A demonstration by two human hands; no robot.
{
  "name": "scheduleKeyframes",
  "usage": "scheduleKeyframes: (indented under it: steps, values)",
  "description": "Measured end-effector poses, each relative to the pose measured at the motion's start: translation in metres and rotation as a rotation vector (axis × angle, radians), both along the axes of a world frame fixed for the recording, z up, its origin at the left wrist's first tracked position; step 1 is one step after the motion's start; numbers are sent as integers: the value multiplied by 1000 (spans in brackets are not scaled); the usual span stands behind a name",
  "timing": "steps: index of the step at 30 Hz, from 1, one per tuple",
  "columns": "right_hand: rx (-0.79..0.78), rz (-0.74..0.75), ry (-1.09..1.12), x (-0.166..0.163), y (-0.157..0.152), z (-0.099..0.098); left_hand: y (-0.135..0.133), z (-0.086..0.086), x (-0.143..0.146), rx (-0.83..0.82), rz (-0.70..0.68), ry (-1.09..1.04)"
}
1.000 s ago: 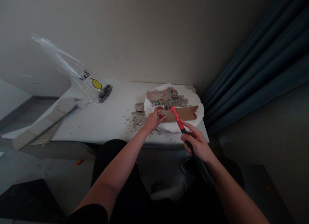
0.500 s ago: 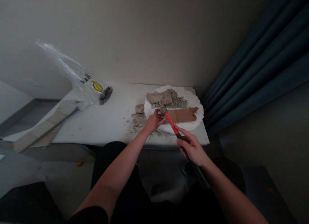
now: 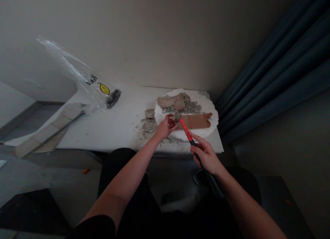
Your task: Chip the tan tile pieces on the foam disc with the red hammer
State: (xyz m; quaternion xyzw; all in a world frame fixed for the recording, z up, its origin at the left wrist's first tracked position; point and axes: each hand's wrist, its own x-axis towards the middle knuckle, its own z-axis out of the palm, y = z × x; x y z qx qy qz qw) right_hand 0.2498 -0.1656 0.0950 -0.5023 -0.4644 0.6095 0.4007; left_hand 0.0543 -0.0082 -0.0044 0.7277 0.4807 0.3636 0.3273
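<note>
My right hand [image 3: 205, 156] is wrapped round the red and black handle of a hammer [image 3: 185, 129]. The hammer's grey, dusty head lies beside the fingertips of my left hand [image 3: 165, 127]. Those fingers are curled in close to the head; whatever they pinch is too small to make out. Under both is a brown cardboard strip [image 3: 198, 122] on a white, rough-edged slab [image 3: 211, 106]. Behind the strip sit a cracked brownish chunk [image 3: 168, 102] with a green edge and a heap of grey crumbs [image 3: 193, 107].
Another chunk [image 3: 149, 113] and scattered grit [image 3: 147, 127] lie left of the slab on the white table [image 3: 113, 129]. A clear plastic bag [image 3: 85, 80] with dark bits stands farther left, near flat cardboard pieces [image 3: 51, 129] and a thin dark rod [image 3: 62, 130]. Blue curtains [image 3: 278, 67] hang at right.
The view has shifted slightly. The hammer head has tipped a little to the right, slightly away from my left fingers. My grip on the handle is the same.
</note>
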Motion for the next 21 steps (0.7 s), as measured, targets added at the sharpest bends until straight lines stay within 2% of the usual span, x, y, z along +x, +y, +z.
scheduleKeyframes:
  steps: [5, 9, 15, 21]
  values:
    - [21, -6, 1, 2, -1, 1, 1, -4, 0, -41, -11, -107]
    - [3, 3, -14, 1, -1, -1, 3, -4, -3, -33, 3, -79]
    - [-13, -13, -27, 0, 0, -2, 8, 0, -17, 110, 100, -9]
    - [-81, 11, -63, 0, 2, -8, 14, -1, -29, 76, 254, 9]
